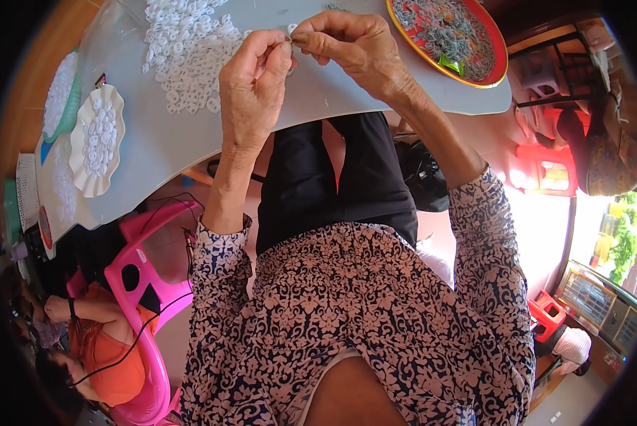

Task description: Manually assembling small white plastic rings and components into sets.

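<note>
My left hand [253, 89] and my right hand [357, 53] meet over the near edge of the grey table [137, 138]. Thumb and fingers are pinched on both, fingertips almost touching. What sits between them is tiny and mostly hidden, so I cannot make out its kind. Small white bits show beside the fingertips. Left of my left hand spreads a loose pile of small white oval plastic pieces with holes [194, 60]. A round red tray with a yellow rim [501, 60], right of my right hand, holds many small grey metal pieces and a bright green scrap [451, 64].
A white scalloped dish [91, 183] of white pieces stands at the table's left, beside a green container [68, 106] with more. Pink plastic chairs [137, 273] and a person in orange [116, 348] are lower left. Red stools [549, 170] stand on the right.
</note>
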A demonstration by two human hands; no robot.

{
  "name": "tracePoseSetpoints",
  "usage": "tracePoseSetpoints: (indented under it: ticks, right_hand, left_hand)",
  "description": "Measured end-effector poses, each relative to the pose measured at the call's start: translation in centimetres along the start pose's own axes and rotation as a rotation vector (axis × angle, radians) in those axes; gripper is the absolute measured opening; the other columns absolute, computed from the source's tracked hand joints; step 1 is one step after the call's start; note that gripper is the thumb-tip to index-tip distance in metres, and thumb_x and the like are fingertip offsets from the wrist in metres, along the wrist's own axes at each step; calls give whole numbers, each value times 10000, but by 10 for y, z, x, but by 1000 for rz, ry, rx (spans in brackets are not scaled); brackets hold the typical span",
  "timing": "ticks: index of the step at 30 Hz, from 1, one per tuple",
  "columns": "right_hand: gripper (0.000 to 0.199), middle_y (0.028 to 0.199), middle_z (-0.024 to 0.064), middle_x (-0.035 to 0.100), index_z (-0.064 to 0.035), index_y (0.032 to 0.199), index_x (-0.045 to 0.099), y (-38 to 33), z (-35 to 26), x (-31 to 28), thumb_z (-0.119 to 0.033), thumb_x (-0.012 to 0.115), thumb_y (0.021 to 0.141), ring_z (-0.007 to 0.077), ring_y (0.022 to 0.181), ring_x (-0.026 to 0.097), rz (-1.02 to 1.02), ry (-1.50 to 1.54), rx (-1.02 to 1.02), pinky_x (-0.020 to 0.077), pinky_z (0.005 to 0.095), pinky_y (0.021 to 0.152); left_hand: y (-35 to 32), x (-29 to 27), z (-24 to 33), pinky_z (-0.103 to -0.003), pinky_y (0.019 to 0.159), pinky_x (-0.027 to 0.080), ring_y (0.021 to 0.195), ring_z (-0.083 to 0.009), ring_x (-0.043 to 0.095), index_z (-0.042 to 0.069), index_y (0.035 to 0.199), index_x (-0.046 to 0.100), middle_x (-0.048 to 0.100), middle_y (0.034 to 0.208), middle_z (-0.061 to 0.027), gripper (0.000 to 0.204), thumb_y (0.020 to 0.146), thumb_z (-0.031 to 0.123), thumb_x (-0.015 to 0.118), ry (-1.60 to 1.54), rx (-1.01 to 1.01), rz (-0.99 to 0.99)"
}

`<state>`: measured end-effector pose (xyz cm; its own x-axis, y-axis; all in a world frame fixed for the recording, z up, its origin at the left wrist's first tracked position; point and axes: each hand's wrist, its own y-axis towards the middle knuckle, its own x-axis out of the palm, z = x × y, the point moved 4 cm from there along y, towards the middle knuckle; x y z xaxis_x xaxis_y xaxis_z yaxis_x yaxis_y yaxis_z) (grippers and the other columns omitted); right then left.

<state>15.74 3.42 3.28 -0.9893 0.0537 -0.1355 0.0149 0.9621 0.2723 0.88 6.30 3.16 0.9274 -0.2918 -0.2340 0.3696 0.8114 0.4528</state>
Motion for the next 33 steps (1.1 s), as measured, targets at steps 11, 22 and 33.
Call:
tracePoseSetpoints:
  ticks: [11,22,33]
  right_hand:
    - [170,767,11,622,-28,984,665,-4,7,11,-161,602,897,85,672,550,83,331,51,470,215,610]
    - [161,720,24,663,-23,928,690,14,7,-20,-147,659,830,63,614,573,206,-256,-61,473,226,567]
    - [98,687,178,611,-1,713,623,85,10,-4,-61,560,757,306,659,626,-385,-1162,-588,501,375,615]
  left_hand:
    - [-1,9,-19,-288,660,461,707,-160,567,-15,870,600,580,705,-74,308,933,268,496,-758,-473,-237]
    - [-19,10,-26,-295,698,449,779,-195,549,10,887,581,542,698,-43,157,910,162,549,-1026,-533,-195]
    - [-26,10,-20,-286,743,470,763,-163,594,23,949,596,638,773,-79,110,905,110,544,-1077,-549,-86]
